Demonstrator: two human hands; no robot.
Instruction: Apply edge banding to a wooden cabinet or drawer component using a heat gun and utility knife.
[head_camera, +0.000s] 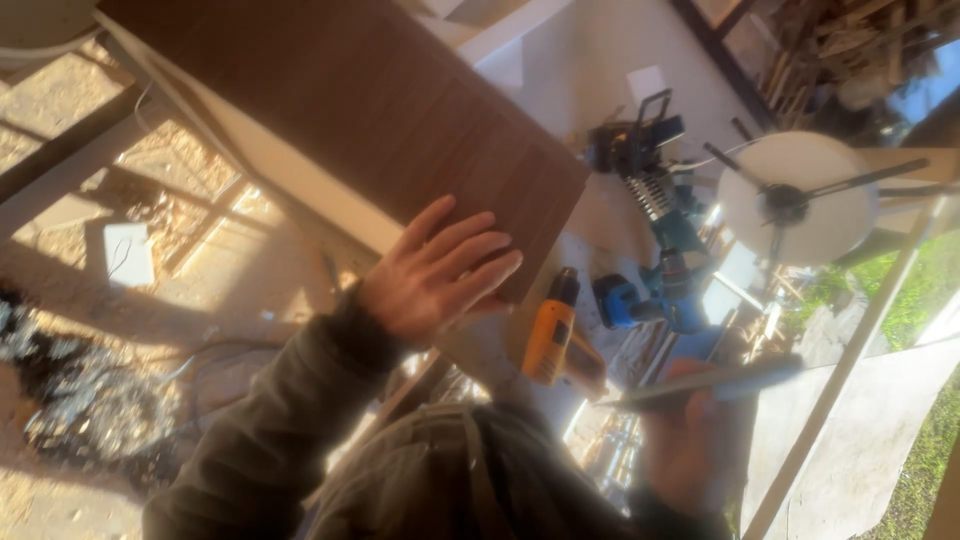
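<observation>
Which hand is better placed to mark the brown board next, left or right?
Probably right. The right hand already grips a thin flat tool, free in the air beside the brown board. The left hand lies flat on the board's near corner, steadying it.

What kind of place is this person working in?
Probably an open-air carpentry workshop: a dark brown wooden board lies under the left hand, an orange power drill and blue power tools sit on the bench, and scrap timber is piled behind.
</observation>
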